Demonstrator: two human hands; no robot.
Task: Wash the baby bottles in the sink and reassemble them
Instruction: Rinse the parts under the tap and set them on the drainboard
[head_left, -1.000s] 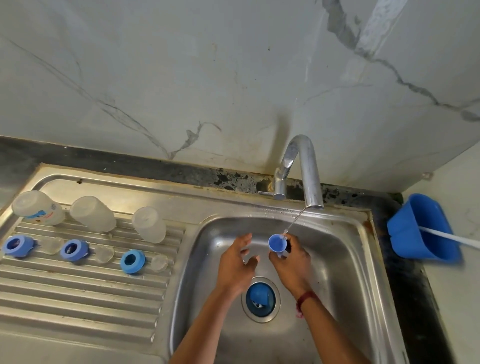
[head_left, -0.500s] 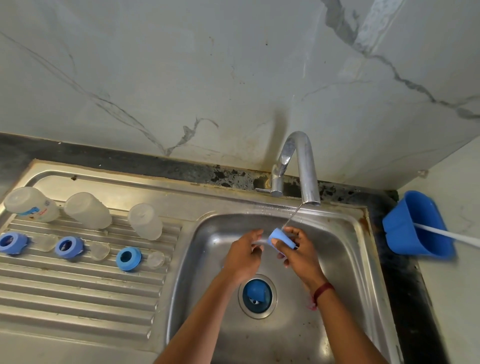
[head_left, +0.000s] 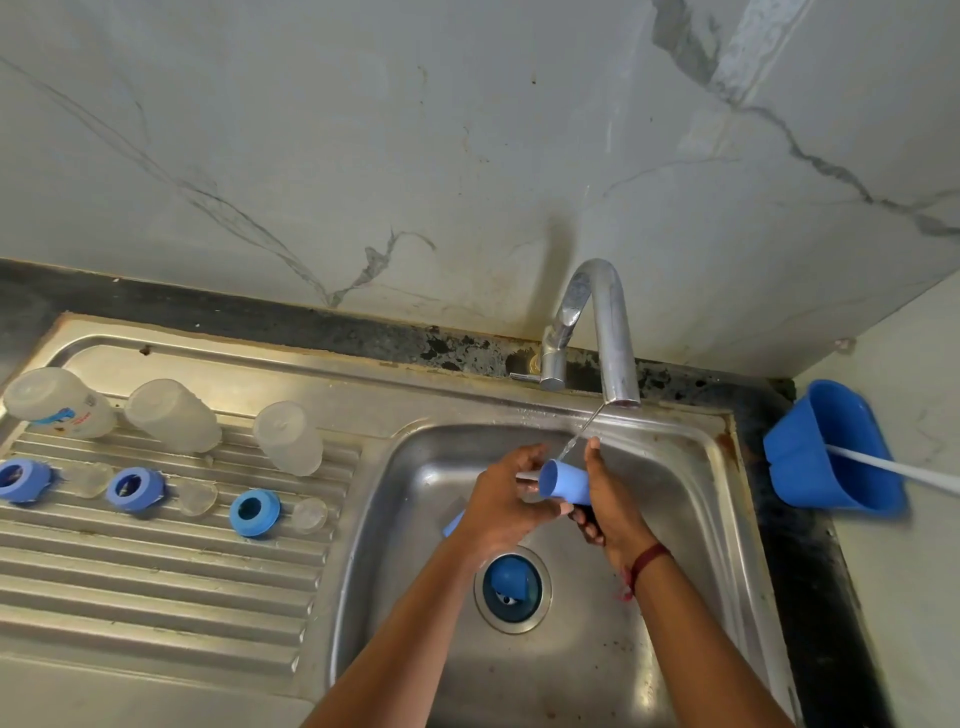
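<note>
Over the sink basin (head_left: 675, 519), my right hand (head_left: 610, 509) grips a blue bottle cap (head_left: 563, 483) lying sideways, mouth to the left. My left hand (head_left: 506, 501) grips a small brush (head_left: 525, 475); its white end reaches into the cap and a blue handle end pokes out below the hand. A thin water stream (head_left: 582, 431) falls from the tap (head_left: 605, 332) onto the cap. Another blue cap (head_left: 511, 577) sits in the drain. Three clear bottles (head_left: 171, 415) stand upside down on the drainboard (head_left: 156, 582), with three blue rings (head_left: 254, 512) and clear nipples (head_left: 309, 514) in front.
A blue tub (head_left: 831, 452) with a white stick (head_left: 893, 467) in it lies on the counter right of the sink. The marble wall rises right behind the tap. The ribbed drainboard's near half is bare.
The cap has turned from mouth-up to sideways under the stream. My left hand has moved in against it and pushed the brush into its mouth.
</note>
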